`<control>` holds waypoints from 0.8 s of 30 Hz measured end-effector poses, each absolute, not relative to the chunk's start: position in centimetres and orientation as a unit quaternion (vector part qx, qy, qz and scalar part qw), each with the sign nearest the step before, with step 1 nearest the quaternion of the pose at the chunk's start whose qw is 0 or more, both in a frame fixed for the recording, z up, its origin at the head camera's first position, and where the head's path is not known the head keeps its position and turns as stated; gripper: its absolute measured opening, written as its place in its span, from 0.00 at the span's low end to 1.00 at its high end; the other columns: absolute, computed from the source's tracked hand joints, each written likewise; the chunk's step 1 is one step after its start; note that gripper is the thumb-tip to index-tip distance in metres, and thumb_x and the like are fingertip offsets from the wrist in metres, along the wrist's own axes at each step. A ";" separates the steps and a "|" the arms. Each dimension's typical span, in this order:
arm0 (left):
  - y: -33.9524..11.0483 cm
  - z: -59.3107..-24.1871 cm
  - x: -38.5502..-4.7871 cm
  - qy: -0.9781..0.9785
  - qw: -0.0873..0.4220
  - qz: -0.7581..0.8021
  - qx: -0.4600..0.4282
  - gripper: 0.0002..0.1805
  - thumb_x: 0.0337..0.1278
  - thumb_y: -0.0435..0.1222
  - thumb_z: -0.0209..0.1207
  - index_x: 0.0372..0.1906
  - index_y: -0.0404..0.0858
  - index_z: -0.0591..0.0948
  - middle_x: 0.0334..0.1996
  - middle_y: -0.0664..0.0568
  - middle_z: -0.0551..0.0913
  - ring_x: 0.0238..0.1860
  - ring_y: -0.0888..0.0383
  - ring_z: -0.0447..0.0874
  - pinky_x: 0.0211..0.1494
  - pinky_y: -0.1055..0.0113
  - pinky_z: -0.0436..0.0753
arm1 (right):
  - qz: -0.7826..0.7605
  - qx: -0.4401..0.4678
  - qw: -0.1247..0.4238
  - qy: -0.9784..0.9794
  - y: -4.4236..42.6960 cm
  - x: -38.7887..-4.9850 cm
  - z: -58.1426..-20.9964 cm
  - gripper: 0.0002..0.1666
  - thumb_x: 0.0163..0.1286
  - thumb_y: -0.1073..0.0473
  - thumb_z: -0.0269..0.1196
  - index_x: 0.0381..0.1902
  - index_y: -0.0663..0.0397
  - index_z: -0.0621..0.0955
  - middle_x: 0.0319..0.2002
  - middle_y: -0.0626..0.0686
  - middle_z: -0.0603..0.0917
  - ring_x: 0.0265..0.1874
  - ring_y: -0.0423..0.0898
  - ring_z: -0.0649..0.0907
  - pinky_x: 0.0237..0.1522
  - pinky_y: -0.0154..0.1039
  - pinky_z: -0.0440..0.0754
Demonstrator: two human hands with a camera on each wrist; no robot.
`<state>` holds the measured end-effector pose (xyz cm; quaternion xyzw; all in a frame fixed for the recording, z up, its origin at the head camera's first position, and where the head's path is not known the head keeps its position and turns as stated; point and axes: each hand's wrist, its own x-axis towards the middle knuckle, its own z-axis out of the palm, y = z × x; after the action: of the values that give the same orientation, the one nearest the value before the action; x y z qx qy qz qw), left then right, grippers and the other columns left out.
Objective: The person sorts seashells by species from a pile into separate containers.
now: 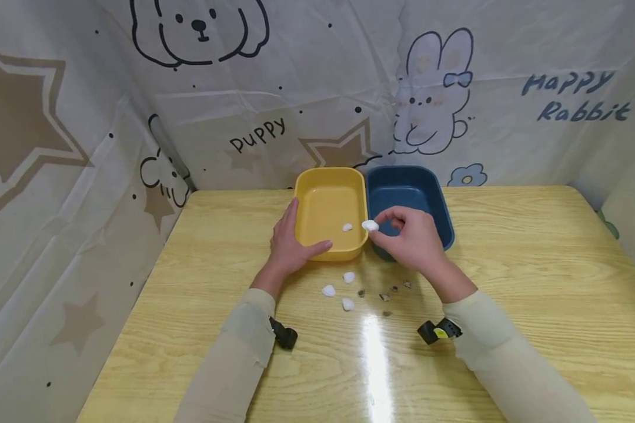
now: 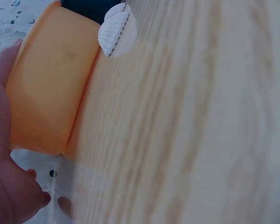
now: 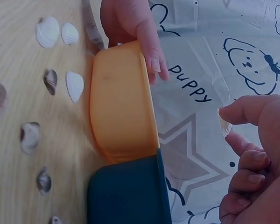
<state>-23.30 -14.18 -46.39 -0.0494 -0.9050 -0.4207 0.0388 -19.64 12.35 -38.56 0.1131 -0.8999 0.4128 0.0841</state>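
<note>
At the far left I have the left hand (image 1: 287,244) on the yellow rectangular plastic tray (image 1: 330,202), fingers spread, laid along its outer side at 9 o'clock, thumb across the near rim at about 7. Inside the tray, a small white shell (image 1: 347,227) lies toward 4 o'clock. Outside it, on the pale wood-grain bench (image 1: 201,276), I count three loose white shells (image 1: 328,291) between 5 and 6 o'clock. Next, at the tray's right rim near 4 o'clock, I see a ribbed white seashell (image 1: 370,225) held up, pinched between thumb and forefinger of the right hand (image 1: 413,239), its other fingers curled in. Small dark brownish shells (image 1: 384,296) are scattered around 5 o'clock. Rightmost, the dark blue rectangular plastic tray (image 1: 404,197) sits against the yellow one at 3 o'clock, its near side partly covered by the right hand.
</note>
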 end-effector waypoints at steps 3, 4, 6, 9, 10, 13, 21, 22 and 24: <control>-14.1 -46.4 -23.3 -0.906 0.036 -0.419 -0.051 0.68 0.40 0.62 0.73 0.81 0.56 0.41 0.80 0.59 0.45 0.76 0.49 0.42 0.73 0.45 0.47 | 0.413 0.115 0.092 -0.899 12.4 -20.0 -38.5 0.10 0.62 0.54 0.73 0.36 0.52 0.85 0.18 0.51 0.64 0.20 0.51 0.66 0.24 0.42 0.59; -14.1 -46.4 -23.3 -0.906 0.035 -0.419 -0.051 0.68 0.40 0.62 0.73 0.81 0.55 0.42 0.80 0.59 0.45 0.76 0.49 0.42 0.73 0.45 0.47 | 0.413 0.116 0.093 -0.898 12.4 -20.2 -38.4 0.09 0.63 0.54 0.72 0.36 0.53 0.85 0.17 0.50 0.64 0.20 0.51 0.66 0.24 0.42 0.59; -14.1 -46.4 -23.3 -0.906 0.035 -0.419 -0.052 0.68 0.41 0.62 0.73 0.81 0.54 0.42 0.80 0.59 0.45 0.76 0.49 0.42 0.73 0.44 0.47 | 0.414 0.116 0.098 -0.897 12.5 -20.5 -38.4 0.09 0.63 0.55 0.72 0.37 0.53 0.86 0.17 0.50 0.64 0.19 0.51 0.67 0.24 0.42 0.60; -14.1 -46.3 -23.3 -0.907 0.038 -0.417 -0.052 0.68 0.40 0.62 0.73 0.81 0.54 0.41 0.80 0.58 0.45 0.77 0.48 0.42 0.73 0.44 0.47 | 0.416 0.109 0.103 -0.897 12.6 -20.9 -38.2 0.10 0.62 0.54 0.73 0.38 0.52 0.86 0.18 0.52 0.64 0.20 0.51 0.67 0.24 0.43 0.61; -14.2 -46.2 -23.3 -0.907 0.039 -0.416 -0.052 0.68 0.40 0.61 0.74 0.81 0.54 0.41 0.80 0.58 0.45 0.77 0.48 0.42 0.73 0.45 0.47 | 0.418 0.106 0.104 -0.896 12.7 -21.1 -38.1 0.11 0.62 0.53 0.73 0.38 0.52 0.86 0.19 0.52 0.65 0.20 0.52 0.68 0.24 0.43 0.61; -14.2 -46.1 -23.4 -0.908 0.042 -0.414 -0.051 0.69 0.40 0.61 0.74 0.81 0.54 0.41 0.80 0.57 0.45 0.77 0.48 0.42 0.73 0.45 0.47 | 0.422 0.099 0.106 -0.895 12.7 -21.5 -37.9 0.12 0.62 0.53 0.73 0.38 0.53 0.86 0.20 0.53 0.65 0.21 0.52 0.68 0.25 0.43 0.61; -14.1 -46.2 -23.4 -0.902 0.039 -0.427 -0.054 0.69 0.40 0.61 0.74 0.81 0.54 0.42 0.80 0.58 0.45 0.77 0.48 0.42 0.73 0.44 0.47 | 0.424 0.100 0.092 -0.895 12.4 -22.1 -38.5 0.13 0.64 0.51 0.72 0.39 0.54 0.85 0.19 0.51 0.64 0.20 0.52 0.67 0.24 0.42 0.60; -14.1 -46.2 -23.3 -0.902 0.039 -0.427 -0.053 0.69 0.40 0.61 0.74 0.81 0.54 0.42 0.80 0.58 0.45 0.77 0.48 0.42 0.73 0.44 0.47 | 0.425 0.097 0.090 -0.895 12.4 -22.1 -38.5 0.13 0.63 0.51 0.72 0.39 0.54 0.85 0.19 0.51 0.64 0.20 0.52 0.67 0.24 0.42 0.60; -14.2 -46.2 -23.3 -0.902 0.039 -0.427 -0.052 0.69 0.40 0.61 0.74 0.81 0.54 0.42 0.80 0.58 0.45 0.77 0.48 0.42 0.73 0.44 0.47 | 0.427 0.092 0.088 -0.895 12.3 -22.1 -38.7 0.12 0.63 0.52 0.72 0.39 0.53 0.85 0.19 0.51 0.64 0.20 0.52 0.67 0.24 0.42 0.60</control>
<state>-23.33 -14.17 -46.22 -0.0516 -0.9019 -0.4270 0.0393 -22.09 12.29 -38.66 0.0922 -0.8951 0.4274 0.0877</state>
